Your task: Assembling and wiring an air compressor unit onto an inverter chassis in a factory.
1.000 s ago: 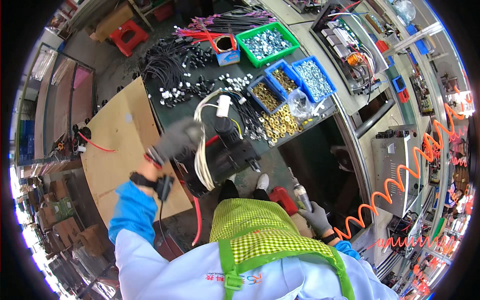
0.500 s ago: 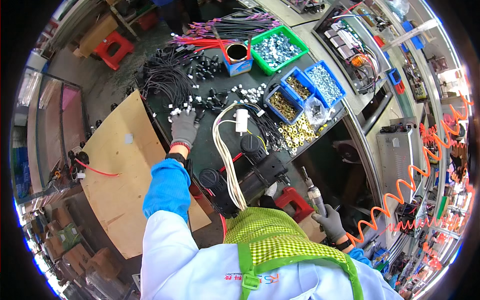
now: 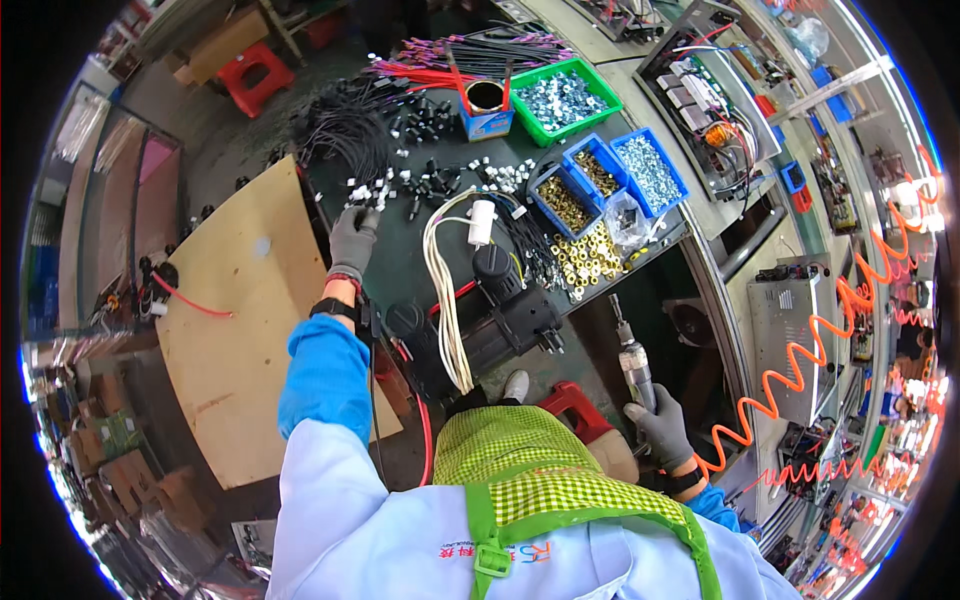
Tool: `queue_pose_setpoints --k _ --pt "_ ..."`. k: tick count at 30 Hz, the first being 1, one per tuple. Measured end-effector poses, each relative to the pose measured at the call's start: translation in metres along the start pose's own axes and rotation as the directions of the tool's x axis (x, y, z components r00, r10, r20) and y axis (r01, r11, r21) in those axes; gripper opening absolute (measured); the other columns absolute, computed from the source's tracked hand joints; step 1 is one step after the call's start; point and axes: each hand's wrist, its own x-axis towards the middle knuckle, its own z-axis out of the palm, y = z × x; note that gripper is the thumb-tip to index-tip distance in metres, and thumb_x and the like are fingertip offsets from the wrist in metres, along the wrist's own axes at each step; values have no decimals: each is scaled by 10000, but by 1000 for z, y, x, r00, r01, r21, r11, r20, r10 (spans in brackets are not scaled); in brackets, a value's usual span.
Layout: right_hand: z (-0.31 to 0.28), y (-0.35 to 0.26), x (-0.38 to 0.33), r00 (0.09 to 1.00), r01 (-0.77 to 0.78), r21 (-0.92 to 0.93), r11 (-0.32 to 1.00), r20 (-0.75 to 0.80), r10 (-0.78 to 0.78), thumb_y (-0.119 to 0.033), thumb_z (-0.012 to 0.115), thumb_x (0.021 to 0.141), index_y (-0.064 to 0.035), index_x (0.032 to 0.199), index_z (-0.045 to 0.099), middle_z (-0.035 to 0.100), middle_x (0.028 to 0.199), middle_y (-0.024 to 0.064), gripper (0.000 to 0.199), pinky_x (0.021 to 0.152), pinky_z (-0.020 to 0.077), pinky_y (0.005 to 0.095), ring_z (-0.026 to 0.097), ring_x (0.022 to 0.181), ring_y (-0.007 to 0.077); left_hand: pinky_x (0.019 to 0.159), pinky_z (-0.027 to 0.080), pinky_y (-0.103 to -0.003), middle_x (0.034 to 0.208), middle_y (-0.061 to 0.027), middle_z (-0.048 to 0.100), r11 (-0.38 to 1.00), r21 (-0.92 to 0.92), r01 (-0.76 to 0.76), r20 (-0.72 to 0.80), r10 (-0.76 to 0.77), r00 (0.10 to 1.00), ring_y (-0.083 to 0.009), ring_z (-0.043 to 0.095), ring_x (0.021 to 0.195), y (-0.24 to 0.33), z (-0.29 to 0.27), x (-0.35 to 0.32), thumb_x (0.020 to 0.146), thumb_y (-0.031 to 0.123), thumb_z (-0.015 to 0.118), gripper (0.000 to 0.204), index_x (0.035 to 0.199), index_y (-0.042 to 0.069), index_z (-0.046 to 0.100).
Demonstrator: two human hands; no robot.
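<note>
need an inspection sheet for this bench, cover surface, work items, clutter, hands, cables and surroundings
surface: dark green bench, partly covered with parts
work items: black motor-like unit at the bench's near edge, white cylinder wired to it
clutter: loose gold-coloured washers beside the blue bins
hands: gloved left hand near white connectors, grip unclear; gloved right hand holds a powered driver
cables: black cables heaped; pale wires across the unit
surroundings: wooden board left of the bench

Matt cloth gloves the right hand [image 3: 664,430], while the driver [image 3: 634,368] looks smooth metal, the motor [image 3: 492,343] matt, the green bin [image 3: 584,126] smooth plastic, the board [image 3: 245,350] wood.
</note>
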Motion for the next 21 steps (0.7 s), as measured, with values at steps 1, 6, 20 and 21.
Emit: queue_pose_setpoints --k 1,6,20,21 --pt "-3 -2 -6 1000 -21 5 1000 21 21 -260 757 774 -19 998 602 560 761 6 363 541 440 251 505 610 67 735 559 -387 943 -90 673 883 -428 192 56 -186 981 -230 665 814 4 -6 -14 946 354 636 314 1063 62 634" --pt "-10 -10 -12 943 250 -32 968 235 -236 -222 821 685 11 1083 614 616 900 30 505 745 470 278 545 818 101 669 542 -260 974 -68 661 -176 -903 392 418 -151 896 -187 647 895 120 -53 -136 937 424 627 388 1083 65 622" --pt "41 0 -56 756 484 -153 862 570 -323 -286 796 712 1 1041 622 655 884 139 470 741 494 349 631 794 216 495 435 -170 1140 -148 646 -87 -819 567 570 -232 788 -93 569 665 155 -36 -326 1005 410 519 362 1113 69 576" --pt "43 2 -59 755 508 -192 839 569 -326 -290 793 716 0 1044 622 654 884 139 470 742 494 354 632 797 220 495 435 -170 1140 -148 646 -85 -813 576 579 -228 783 -93 569 665 154 -34 -328 1005 410 519 362 1113 69 576"
